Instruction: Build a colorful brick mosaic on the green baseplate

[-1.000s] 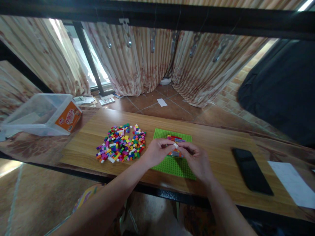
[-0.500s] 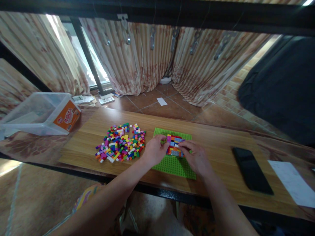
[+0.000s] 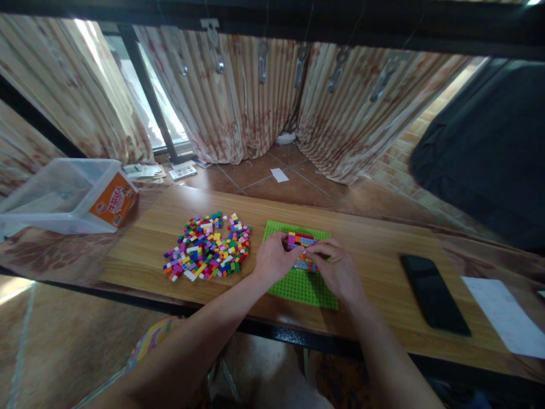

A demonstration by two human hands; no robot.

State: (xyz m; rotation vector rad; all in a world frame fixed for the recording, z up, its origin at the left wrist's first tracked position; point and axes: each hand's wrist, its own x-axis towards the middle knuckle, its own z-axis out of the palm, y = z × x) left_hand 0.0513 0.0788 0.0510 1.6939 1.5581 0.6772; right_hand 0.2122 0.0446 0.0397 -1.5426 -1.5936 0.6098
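My left hand (image 3: 275, 260) curls over the left side of a block of coloured building bricks (image 3: 305, 264) on a green baseplate (image 3: 304, 291). Its thumb reaches across the bricks to the fingertips of my right hand (image 3: 338, 270). Between those tips a bit of a small white building brick (image 3: 305, 251) shows, pinched by my right thumb and forefinger. Whether my left fingers hold anything is hidden. The block has red, blue, orange, grey and magenta bricks in rows, partly covered by both hands.
A loose heap of multicoloured bricks (image 3: 208, 247) lies left of the baseplate on the wooden board (image 3: 140, 250). Farther left stands a clear plastic bin (image 3: 59, 224) with an orange label. A black phone (image 3: 434, 295) and a white paper sheet (image 3: 502, 315) lie to the right.
My left hand has moved slightly right, its thumb now meeting the right fingertips. The white brick, plainer before in my right fingers, is now mostly covered.
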